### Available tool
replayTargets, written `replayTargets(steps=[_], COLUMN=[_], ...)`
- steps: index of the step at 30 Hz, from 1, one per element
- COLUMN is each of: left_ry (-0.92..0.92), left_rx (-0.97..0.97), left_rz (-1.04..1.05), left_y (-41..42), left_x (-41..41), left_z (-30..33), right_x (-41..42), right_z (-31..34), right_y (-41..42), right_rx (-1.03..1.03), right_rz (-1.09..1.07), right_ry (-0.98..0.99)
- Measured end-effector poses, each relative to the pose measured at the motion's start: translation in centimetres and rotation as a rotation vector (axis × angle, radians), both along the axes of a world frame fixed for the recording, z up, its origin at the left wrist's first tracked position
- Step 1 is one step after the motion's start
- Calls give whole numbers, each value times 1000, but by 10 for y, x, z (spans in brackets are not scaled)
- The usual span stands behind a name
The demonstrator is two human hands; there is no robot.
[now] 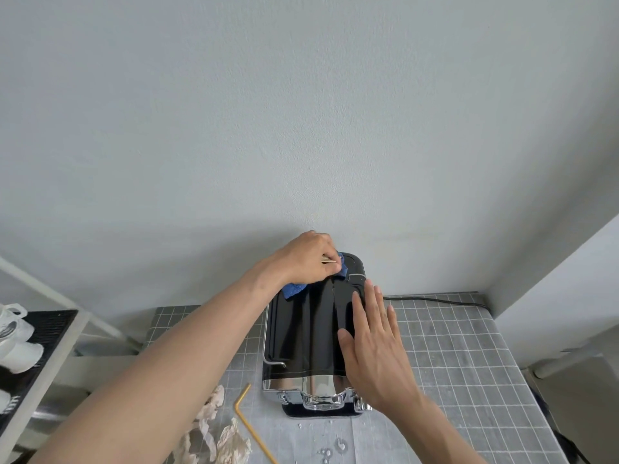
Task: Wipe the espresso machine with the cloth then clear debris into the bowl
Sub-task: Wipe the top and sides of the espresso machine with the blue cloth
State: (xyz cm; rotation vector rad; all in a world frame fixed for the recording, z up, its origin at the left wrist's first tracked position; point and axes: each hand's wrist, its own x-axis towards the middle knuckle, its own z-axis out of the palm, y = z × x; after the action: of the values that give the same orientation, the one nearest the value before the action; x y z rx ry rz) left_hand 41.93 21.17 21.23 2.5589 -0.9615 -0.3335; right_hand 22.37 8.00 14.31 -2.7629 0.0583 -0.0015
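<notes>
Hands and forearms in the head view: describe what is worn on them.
Nothing is worn. The left hand and the right hand are bare, with no gloves. No rings, watch or wristband show. Both forearms are uncovered as far as the frame's lower edge, so no sleeve is in view. The right hand's fingernails look short and unpainted.

Soft, even daylight, wide-angle bending at edges, glare on the espresso machine [301,333].

The left hand [310,257] presses a blue cloth [294,289] onto the rear top of the black espresso machine [301,333], while the right hand [371,343] lies flat on its right side. Crumpled paper scraps [214,430] and a yellow straw [249,423] lie on the gridded counter [452,363].
</notes>
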Motion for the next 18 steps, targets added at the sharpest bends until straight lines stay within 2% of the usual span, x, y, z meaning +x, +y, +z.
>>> replayTargets(steps=[5, 10, 14, 18], left_ry=[25, 75, 135, 100], left_rx=[-56, 44, 90, 10], left_rz=[138, 255, 365, 319], left_y=[31, 71, 69, 46], left_x=[9, 19, 26, 29], left_z=[4, 5, 6, 7], right_x=[-1, 0, 0, -1], right_z=[-1, 0, 0, 0], right_y=[-1, 0, -2, -2], right_rx=[10, 1, 7, 16], right_rz=[7, 8, 11, 14], right_ry=[0, 7, 6, 3])
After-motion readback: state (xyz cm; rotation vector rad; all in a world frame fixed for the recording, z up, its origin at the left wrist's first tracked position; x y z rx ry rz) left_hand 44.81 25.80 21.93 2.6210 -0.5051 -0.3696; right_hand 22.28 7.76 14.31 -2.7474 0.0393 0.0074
